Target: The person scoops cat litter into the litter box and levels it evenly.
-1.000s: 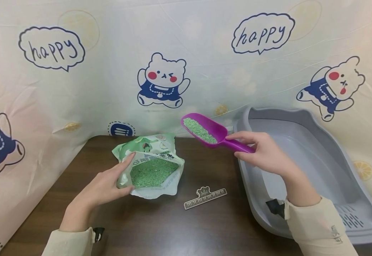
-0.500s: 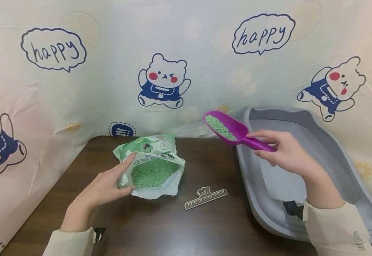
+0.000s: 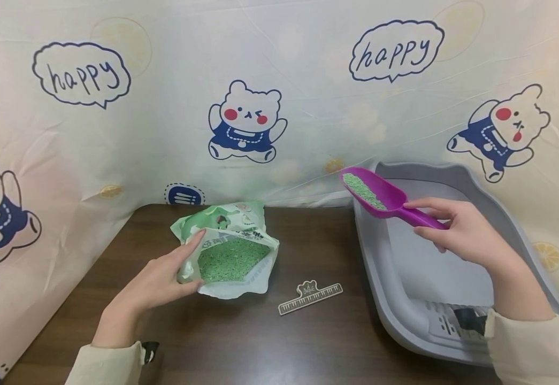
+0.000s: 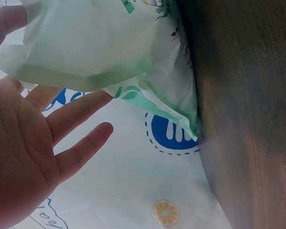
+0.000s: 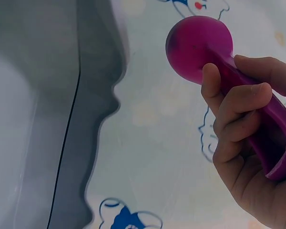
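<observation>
My left hand (image 3: pixel 159 280) holds the left side of an open bag (image 3: pixel 221 216) of green pellet litter (image 3: pixel 233 259), thumb at the near rim and index finger at the far rim. Two straight fingers (image 4: pixel 83 148) are spread beside the bag in the left wrist view. A purple scoop (image 3: pixel 391 195), loaded with green pellets (image 3: pixel 362 190), is in my right hand (image 3: pixel 472 230), above the left wall of a grey litter box (image 3: pixel 373 283). Curled fingers (image 5: pixel 243 105) wrap its handle in the right wrist view, where the bowl's underside shows and the pellets are hidden.
Between bag and litter box, a flat clip (image 3: pixel 310 297) with a piano-key pattern lies on the dark wooden table (image 3: pixel 240 342). A printed cloth backdrop (image 3: pixel 308 107) rises behind the table. Slots (image 3: pixel 445 323) mark the box's near end.
My right hand has carried the loaded scoop to the right, from over the table between bag and box to over the box's left edge. The left hand and the bag have stayed in place.
</observation>
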{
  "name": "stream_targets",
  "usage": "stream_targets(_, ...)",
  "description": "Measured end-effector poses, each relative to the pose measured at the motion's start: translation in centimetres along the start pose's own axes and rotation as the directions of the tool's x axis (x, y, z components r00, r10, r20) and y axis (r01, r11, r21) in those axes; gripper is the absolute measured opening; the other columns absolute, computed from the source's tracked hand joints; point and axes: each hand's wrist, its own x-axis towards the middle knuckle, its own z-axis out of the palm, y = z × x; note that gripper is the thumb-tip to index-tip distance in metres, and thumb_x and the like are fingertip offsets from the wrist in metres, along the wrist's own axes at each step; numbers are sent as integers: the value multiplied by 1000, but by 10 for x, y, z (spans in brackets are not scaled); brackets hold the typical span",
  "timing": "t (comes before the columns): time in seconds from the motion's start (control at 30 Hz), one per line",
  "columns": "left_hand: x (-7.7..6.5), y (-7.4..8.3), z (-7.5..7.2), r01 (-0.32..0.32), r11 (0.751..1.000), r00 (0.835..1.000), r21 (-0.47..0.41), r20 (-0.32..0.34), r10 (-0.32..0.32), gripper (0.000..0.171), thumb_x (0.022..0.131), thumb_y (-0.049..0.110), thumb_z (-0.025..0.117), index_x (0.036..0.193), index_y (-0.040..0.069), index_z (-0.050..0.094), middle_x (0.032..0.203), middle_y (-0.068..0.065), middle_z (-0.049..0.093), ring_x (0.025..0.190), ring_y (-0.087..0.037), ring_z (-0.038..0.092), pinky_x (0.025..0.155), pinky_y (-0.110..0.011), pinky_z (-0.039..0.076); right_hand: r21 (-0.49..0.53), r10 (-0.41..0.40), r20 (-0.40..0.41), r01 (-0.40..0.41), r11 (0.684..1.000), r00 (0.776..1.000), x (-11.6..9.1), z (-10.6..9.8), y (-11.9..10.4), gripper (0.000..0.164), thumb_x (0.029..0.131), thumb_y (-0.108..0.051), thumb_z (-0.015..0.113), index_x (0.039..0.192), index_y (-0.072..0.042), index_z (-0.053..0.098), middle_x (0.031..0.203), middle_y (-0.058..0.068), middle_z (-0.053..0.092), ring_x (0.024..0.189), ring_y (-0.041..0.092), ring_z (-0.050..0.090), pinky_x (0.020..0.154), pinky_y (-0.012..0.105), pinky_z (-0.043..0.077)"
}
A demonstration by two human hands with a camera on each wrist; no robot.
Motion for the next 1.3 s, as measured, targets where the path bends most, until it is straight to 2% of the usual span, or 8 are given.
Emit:
stream_targets(0.2,0,1,-1,7,1000,1000,1,9,-7,96,84,41,74,160,35,15,157,-16,39,122,-37,59,95,-58,49,-20,43,-26,-44,999,999,-11,-12,19,45,91,-16,72,134,-16,59,78,2,67,47,18,52,39,31,35)
stream_targets(0.3,0,1,-1,9,1000,1000,2,8,-9,96,84,41,74,160,36,14,157,-16,38,123,-37,59,95,-58,48,-34,62,-32,-63,997,998,-14,-16,27,45,91,-18,72,134,-15,59,71,-1,65,46,18,52,40,31,35)
stream_targets(0.57,1,-1,0,14,1000,1000,2,18,-14,96,84,41,73,160,36,14,158,-16,38,124,-37,58,95,-58,48,-59,83,-54,-87,995,995,-18,-23,48,45,91,-20,73,132,-10,59,65,0,64,45,19,52,39,31,37)
stream_targets(0.8,1,0,0,13,1000,1000,-1,19,-13,96,85,41,73,160,35,14,158,-15,37,126,-38,57,96,-59,47,-63,137,-42,-139,988,990,-22,-28,66,46,91,-21,72,133,-8,57,62,1,63,44,20,52,38,32,39)
stream_targets(1.1,0,-1,-1,20,1000,999,-9,29,-20,95,85,41,72,160,36,13,159,-15,36,127,-39,56,96,-59,47,-118,220,-13,-220,968,975,-21,-33,75,49,91,-22,71,136,-7,55,65,5,63,45,21,52,39,32,39)
stream_targets(1.3,0,-2,1,14,1000,1000,-10,23,-14,96,85,42,73,159,38,13,159,-15,35,128,-39,55,97,-59,47,-155,232,10,-228,961,973,-19,-38,80,48,90,-21,71,134,-8,55,58,6,59,43,20,50,39,32,39)
